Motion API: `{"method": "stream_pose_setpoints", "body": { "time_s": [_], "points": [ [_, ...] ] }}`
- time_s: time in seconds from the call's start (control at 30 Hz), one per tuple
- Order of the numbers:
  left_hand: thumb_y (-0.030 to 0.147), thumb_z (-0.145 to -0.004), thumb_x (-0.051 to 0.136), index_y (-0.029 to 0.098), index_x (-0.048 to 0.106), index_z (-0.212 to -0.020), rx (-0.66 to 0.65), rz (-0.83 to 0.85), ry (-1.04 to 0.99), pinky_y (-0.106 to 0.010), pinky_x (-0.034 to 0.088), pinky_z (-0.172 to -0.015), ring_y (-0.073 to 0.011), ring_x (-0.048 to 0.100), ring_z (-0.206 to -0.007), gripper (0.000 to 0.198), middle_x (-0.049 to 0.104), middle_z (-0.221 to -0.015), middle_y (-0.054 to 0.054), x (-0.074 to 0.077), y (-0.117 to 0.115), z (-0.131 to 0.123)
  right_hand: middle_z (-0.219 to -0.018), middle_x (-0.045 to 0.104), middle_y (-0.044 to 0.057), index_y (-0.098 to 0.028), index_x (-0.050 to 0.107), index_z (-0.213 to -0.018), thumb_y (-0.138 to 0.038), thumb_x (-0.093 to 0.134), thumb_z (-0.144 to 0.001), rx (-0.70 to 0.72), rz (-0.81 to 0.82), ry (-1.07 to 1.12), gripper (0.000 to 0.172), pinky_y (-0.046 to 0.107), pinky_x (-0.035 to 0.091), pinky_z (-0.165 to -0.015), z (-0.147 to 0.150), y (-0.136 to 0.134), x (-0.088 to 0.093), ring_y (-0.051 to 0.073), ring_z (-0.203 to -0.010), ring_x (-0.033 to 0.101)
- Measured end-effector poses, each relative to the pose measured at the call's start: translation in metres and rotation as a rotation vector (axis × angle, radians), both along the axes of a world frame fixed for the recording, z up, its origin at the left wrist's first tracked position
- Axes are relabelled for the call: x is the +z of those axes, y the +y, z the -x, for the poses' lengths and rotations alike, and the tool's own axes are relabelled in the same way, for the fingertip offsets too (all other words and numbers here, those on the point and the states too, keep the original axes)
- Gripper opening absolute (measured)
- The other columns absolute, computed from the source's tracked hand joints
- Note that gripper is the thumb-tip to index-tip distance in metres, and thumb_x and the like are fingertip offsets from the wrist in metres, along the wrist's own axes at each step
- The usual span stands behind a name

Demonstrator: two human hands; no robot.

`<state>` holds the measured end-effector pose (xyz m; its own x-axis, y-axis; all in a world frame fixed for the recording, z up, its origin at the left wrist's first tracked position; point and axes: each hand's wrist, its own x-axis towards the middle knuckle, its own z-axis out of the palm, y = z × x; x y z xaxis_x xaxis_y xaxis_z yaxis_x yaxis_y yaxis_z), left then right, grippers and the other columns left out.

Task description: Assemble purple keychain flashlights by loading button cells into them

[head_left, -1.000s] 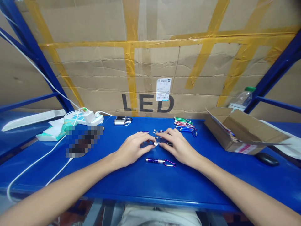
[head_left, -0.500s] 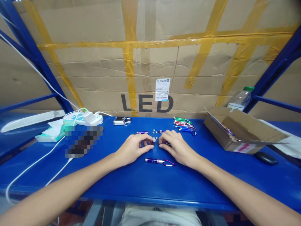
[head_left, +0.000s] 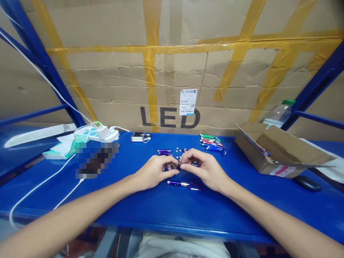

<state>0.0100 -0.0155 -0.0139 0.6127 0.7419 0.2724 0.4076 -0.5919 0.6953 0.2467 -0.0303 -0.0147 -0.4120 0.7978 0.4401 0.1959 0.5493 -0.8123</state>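
My left hand (head_left: 156,172) is closed, thumb and fingers curled around a small dark purple flashlight tube (head_left: 179,167) that is mostly hidden. Just to its right, my right hand (head_left: 202,165) pinches at the tube's upper end; whatever sits in that pinch is too small to make out. Beyond the fingertips several small silver button cells (head_left: 177,148) lie on the blue table. Two purple tubes (head_left: 164,151) rest past my left fingers. A purple pen flashlight with a carabiner clip (head_left: 177,183) lies in front of both hands. Another purple piece (head_left: 195,164) shows partly under my right hand.
Black and silver flashlights (head_left: 139,137) lie at the back; green, red and blue ones (head_left: 212,142) lie further right. An open cardboard box (head_left: 268,157), a black mouse (head_left: 307,182) and a bottle (head_left: 282,111) are at right. At left are a power strip (head_left: 107,134), cables and a blurred-out object (head_left: 97,161).
My right hand has moved left so its fingertips meet the tube at my left hand. A second purple tube now shows behind my left hand. The view has shifted slightly.
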Motion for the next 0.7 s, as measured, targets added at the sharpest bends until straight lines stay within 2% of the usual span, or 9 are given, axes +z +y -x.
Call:
{"method": "stream_pose_setpoints", "body": {
  "time_s": [0.2, 0.33, 0.43, 0.5, 0.6, 0.7],
  "points": [
    [0.028, -0.097, 0.073, 0.019, 0.078, -0.106, -0.020, 0.002, 0.018, -0.024, 0.050, -0.070, -0.0155, 0.069, -0.079, 0.013, 0.078, -0.090, -0.001, 0.003, -0.003, -0.002, -0.094, 0.071, 0.003, -0.022, 0.071, -0.093, -0.036, 0.077, -0.096, -0.019, -0.060, -0.053, 0.015, 0.036, 0.053, -0.083, 0.000, 0.001, 0.000, 0.021, -0.088, 0.065],
    [0.030, -0.098, 0.074, 0.021, 0.078, -0.110, -0.005, -0.030, 0.011, -0.024, 0.050, -0.070, -0.0158, 0.069, -0.080, 0.016, 0.079, -0.095, -0.001, 0.001, -0.001, 0.000, -0.096, 0.070, 0.003, -0.023, 0.069, -0.095, -0.035, 0.079, -0.095, -0.023, -0.105, -0.102, 0.016, 0.035, 0.052, -0.083, 0.000, 0.000, 0.002, 0.021, -0.090, 0.063],
    [0.029, -0.099, 0.073, 0.021, 0.077, -0.114, 0.022, -0.083, 0.017, -0.025, 0.051, -0.072, -0.0161, 0.071, -0.083, 0.018, 0.080, -0.100, -0.002, -0.001, 0.002, 0.001, -0.096, 0.068, 0.003, -0.023, 0.065, -0.099, -0.033, 0.068, -0.103, -0.092, -0.169, -0.151, 0.012, 0.034, 0.050, -0.080, -0.004, 0.000, 0.003, 0.020, -0.086, 0.060],
    [0.028, -0.099, 0.072, 0.021, 0.076, -0.114, 0.036, -0.137, 0.033, -0.026, 0.052, -0.075, -0.0170, 0.072, -0.086, 0.017, 0.080, -0.103, -0.003, -0.001, 0.003, 0.002, -0.099, 0.068, 0.005, -0.023, 0.063, -0.102, -0.028, 0.058, -0.108, -0.163, -0.251, -0.262, 0.009, 0.036, 0.048, -0.083, -0.008, 0.002, 0.003, 0.021, -0.090, 0.059],
    [0.027, -0.099, 0.071, 0.022, 0.076, -0.113, 0.050, -0.196, 0.041, -0.028, 0.053, -0.079, -0.0186, 0.072, -0.091, 0.015, 0.080, -0.107, -0.003, 0.000, 0.003, 0.003, -0.106, 0.068, 0.008, -0.023, 0.068, -0.107, -0.023, 0.055, -0.108, -0.200, -0.359, -0.548, 0.013, 0.041, 0.045, -0.090, -0.016, 0.008, 0.000, 0.026, -0.098, 0.056],
    [0.026, -0.101, 0.069, 0.023, 0.076, -0.112, 0.047, -0.221, 0.044, -0.029, 0.054, -0.081, -0.0190, 0.072, -0.094, 0.013, 0.079, -0.109, -0.003, 0.001, 0.001, 0.003, -0.109, 0.068, 0.009, -0.026, 0.073, -0.113, -0.025, 0.059, -0.107, -0.164, -0.334, -0.732, 0.015, 0.043, 0.043, -0.089, -0.022, 0.013, -0.003, 0.028, -0.100, 0.055]
  ]
}}
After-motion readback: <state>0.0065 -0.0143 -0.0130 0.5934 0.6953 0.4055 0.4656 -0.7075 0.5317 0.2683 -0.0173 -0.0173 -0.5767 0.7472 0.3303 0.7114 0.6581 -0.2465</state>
